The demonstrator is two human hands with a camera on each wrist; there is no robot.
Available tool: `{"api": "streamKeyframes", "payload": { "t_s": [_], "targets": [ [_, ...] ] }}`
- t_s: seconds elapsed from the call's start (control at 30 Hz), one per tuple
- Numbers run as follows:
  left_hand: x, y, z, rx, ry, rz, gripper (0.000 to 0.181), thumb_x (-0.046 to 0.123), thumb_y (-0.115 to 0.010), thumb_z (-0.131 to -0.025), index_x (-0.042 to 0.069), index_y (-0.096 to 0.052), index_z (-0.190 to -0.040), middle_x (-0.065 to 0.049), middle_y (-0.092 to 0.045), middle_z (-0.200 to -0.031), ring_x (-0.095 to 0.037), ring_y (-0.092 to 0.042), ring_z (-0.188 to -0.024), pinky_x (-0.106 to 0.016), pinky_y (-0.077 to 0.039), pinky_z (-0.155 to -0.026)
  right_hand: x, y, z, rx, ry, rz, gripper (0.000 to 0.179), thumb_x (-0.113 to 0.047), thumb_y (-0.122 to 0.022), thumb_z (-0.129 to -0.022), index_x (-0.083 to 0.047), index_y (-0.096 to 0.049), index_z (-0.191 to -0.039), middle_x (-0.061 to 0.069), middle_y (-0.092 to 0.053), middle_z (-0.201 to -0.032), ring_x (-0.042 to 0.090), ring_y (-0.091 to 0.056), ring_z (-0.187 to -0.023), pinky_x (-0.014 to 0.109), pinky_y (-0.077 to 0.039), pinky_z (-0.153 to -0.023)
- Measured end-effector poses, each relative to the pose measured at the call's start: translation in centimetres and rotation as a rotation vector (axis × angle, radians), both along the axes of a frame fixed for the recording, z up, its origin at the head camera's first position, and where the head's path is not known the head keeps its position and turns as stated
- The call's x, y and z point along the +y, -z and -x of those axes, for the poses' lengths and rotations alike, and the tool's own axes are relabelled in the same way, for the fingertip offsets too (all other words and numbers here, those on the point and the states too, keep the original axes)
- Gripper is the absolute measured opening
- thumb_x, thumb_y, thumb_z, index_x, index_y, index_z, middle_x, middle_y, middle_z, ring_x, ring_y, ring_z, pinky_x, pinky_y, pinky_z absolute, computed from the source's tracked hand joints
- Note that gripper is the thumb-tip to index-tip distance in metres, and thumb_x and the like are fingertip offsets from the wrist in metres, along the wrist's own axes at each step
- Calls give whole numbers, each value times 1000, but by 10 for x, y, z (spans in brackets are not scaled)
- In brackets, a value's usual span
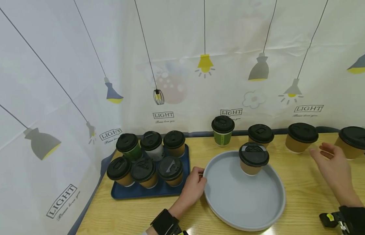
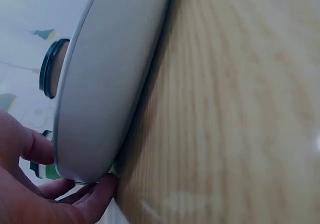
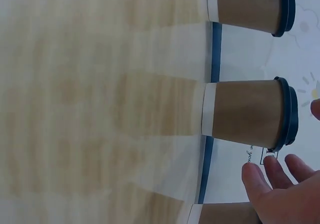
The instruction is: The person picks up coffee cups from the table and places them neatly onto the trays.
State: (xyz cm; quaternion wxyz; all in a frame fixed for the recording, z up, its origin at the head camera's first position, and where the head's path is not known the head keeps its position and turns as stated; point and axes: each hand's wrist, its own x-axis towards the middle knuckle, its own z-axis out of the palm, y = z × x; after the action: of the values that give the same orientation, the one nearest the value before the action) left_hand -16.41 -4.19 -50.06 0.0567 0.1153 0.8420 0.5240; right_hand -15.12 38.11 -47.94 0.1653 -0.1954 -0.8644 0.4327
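My left hand (image 1: 195,187) grips the left edge of a round grey tray (image 1: 244,202). In the left wrist view its thumb lies at the rim and the fingers curl toward the underside. A brown paper cup (image 1: 253,160) with a black lid stands at the tray's back right. My right hand (image 1: 332,166) is held, fingers relaxed, between a brown cup (image 1: 302,138) and the rightmost brown cup (image 1: 354,142). In the right wrist view a gap shows between the fingertips (image 3: 255,176) and the middle cup (image 3: 247,109).
A blue rectangular tray (image 1: 147,193) on the left bears several lidded cups in two rows. Behind the round tray stand a green cup (image 1: 223,132) and a brown cup (image 1: 260,133). A lamp-printed cloth (image 1: 185,81) hangs behind the wooden table (image 1: 111,215).
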Motion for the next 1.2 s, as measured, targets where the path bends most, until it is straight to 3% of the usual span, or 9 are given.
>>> {"api": "streamKeyframes", "payload": {
  "t_s": [0.1, 0.2, 0.33, 0.43, 0.53, 0.63, 0.8, 1.03, 1.2],
  "targets": [
    [-7, -3, -8, -12, 14, 54, 26, 13, -49, -103, 0, -56, -124, -14, -65, -120, -28, -66, -112, -36, -55, -84, 3, -1, 8, 19, 6, 45, 82, -41, -52, -105, 7, -17, -161, 36, -26, -159, 56, -26, -145, 63, -29, -116],
    [-10, -3, -10, -28, 15, 53, 35, 17, -47, -104, -1, -53, -134, -15, -63, -129, -28, -64, -119, -37, -54, -88, 6, 0, 17, 25, -29, 92, 93, -44, -57, -103, 3, -4, -164, 35, -15, -164, 54, -14, -150, 69, -22, -116],
    [-7, -1, -5, -11, 17, -1, 50, 17, -47, -105, -4, -44, -150, -19, -55, -144, -33, -60, -129, -44, -54, -97, 8, 6, 31, 47, -99, 132, 108, -43, -65, -99, -7, 14, -164, 32, -1, -167, 52, -2, -153, 71, -16, -117],
    [-3, 1, 1, -1, 5, -14, 49, 15, -46, -105, -2, -46, -151, -18, -55, -145, -34, -60, -129, -46, -54, -99, 8, 12, 40, 95, -132, 138, 113, -38, -69, -98, -18, 21, -163, 28, 5, -169, 45, 3, -155, 70, -9, -119],
    [-1, 2, 6, -4, -8, -17, 46, 12, -45, -105, 1, -52, -149, -16, -58, -143, -33, -61, -127, -46, -54, -99, 7, 14, 47, 155, -160, 134, 114, -32, -72, -97, -27, 21, -163, 23, 6, -170, 37, 5, -157, 66, -5, -121],
    [0, 2, 8, -12, -13, -20, 45, 10, -45, -104, 1, -54, -148, -15, -60, -142, -32, -62, -126, -45, -53, -101, 7, 13, 55, 178, -168, 128, 116, -29, -75, -95, -31, 19, -163, 23, 4, -169, 38, 0, -157, 60, -5, -123],
    [1, 1, 8, -17, -13, -21, 45, 8, -45, -104, -1, -54, -147, -15, -61, -141, -33, -62, -126, -44, -53, -101, 10, 15, 63, 165, -164, 107, 118, -29, -77, -94, -26, 18, -164, 28, 1, -167, 47, -8, -153, 57, -7, -124],
    [2, 0, 8, 0, -26, -13, 44, 8, -47, -102, -1, -56, -145, -15, -63, -138, -31, -63, -124, -42, -54, -100, 14, 17, 67, 104, -169, 24, 115, -36, -75, -94, -13, 13, -165, 28, 9, -168, 51, 1, -153, 67, -5, -121],
    [2, 0, 7, 8, -32, -2, 44, 7, -48, -102, -1, -57, -144, -15, -64, -136, -30, -65, -121, -40, -55, -97, 14, 18, 70, 89, -174, 15, 110, -33, -73, -96, -10, 10, -164, 38, -4, -163, 59, -14, -148, 68, -13, -118]
  ]
}}
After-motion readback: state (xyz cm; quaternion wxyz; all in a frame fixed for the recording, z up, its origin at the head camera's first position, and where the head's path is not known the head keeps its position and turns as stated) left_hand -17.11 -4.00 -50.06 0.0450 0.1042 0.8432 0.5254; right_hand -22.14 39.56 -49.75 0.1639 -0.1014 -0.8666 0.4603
